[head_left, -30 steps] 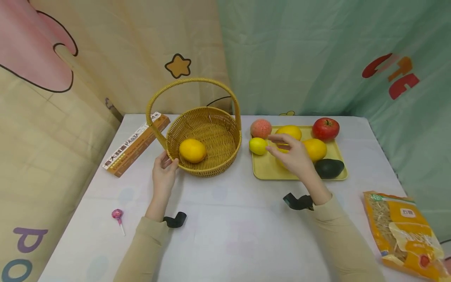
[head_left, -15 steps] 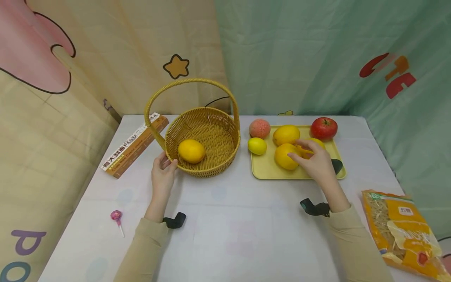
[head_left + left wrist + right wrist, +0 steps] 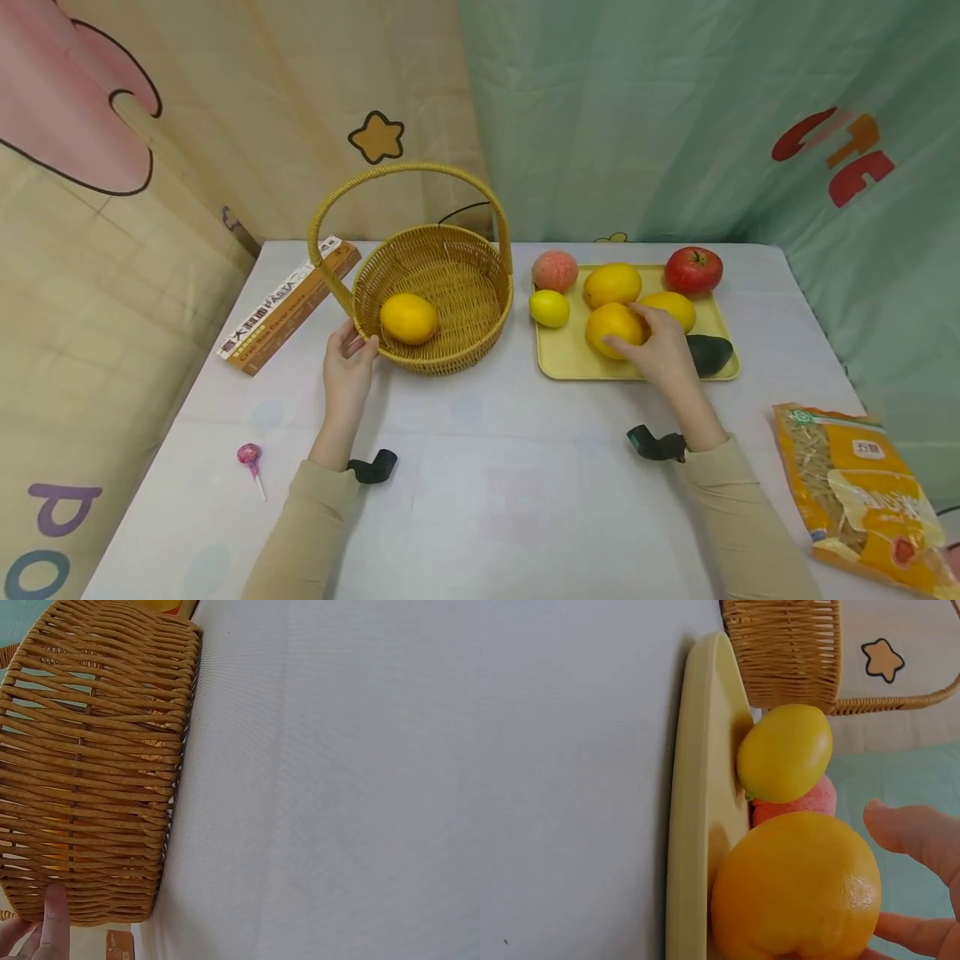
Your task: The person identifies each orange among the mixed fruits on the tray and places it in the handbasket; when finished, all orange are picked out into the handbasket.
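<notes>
My left hand (image 3: 348, 367) holds the near left rim of a wicker basket (image 3: 487, 329), its thumb (image 3: 54, 919) against the woven outer wall. A yellow fruit (image 3: 409, 319) lies inside. On the yellow tray (image 3: 562, 364), my right hand (image 3: 663, 350) reaches round the right side of a round orange-yellow fruit (image 3: 611, 329). In the right wrist view the thumb (image 3: 904, 829) stands apart from this fruit (image 3: 795, 885), while fingertips meet its far side. Beside it are a small lemon (image 3: 550, 308), two more yellow fruits and a dark green avocado (image 3: 708, 356), partly behind the hand.
A pink peach-like fruit (image 3: 555, 271) and a red apple (image 3: 693, 271) sit at the tray's back corners. A pasta box (image 3: 288, 308) lies left of the basket, a lollipop (image 3: 249, 455) nearer the front. An orange bag of pasta (image 3: 862, 492) lies at the right edge.
My right hand has moved from above the lemon rightward across the tray, then back slightly left to the round orange-yellow fruit. My left hand stays at the basket rim.
</notes>
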Demonstrator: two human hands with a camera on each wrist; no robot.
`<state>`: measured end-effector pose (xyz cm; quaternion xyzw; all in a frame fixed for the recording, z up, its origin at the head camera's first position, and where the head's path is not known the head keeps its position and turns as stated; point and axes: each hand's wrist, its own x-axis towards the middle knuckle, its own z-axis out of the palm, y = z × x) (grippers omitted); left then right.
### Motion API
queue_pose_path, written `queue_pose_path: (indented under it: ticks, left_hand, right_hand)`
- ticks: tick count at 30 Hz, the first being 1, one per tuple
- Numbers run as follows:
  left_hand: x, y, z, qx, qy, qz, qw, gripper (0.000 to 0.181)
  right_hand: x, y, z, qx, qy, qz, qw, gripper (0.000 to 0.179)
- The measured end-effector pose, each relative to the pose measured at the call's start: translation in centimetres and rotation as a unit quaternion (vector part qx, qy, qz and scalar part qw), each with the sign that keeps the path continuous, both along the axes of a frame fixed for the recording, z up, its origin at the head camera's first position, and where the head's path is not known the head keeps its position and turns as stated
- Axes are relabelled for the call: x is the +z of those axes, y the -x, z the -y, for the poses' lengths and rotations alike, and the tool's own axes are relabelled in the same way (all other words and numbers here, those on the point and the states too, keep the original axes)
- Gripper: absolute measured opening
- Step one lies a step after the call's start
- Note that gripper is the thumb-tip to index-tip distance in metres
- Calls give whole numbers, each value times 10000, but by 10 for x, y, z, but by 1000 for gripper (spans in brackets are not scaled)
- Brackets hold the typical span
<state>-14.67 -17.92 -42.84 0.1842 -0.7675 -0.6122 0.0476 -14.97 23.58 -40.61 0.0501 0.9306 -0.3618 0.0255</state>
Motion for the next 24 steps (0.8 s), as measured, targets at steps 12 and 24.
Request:
queue_pose_path:
  ticks: [12, 24]
  left_hand:
    - [2, 1, -1, -99, -41, 17, 9999, 59]
    - [2, 0, 0, 12, -109, 67, 9999, 59]
  right_hand:
    - [-12, -1, 15, -361, -58, 98, 9993, 80]
    - [-19, -3, 20, -496, 166, 106, 9986, 82]
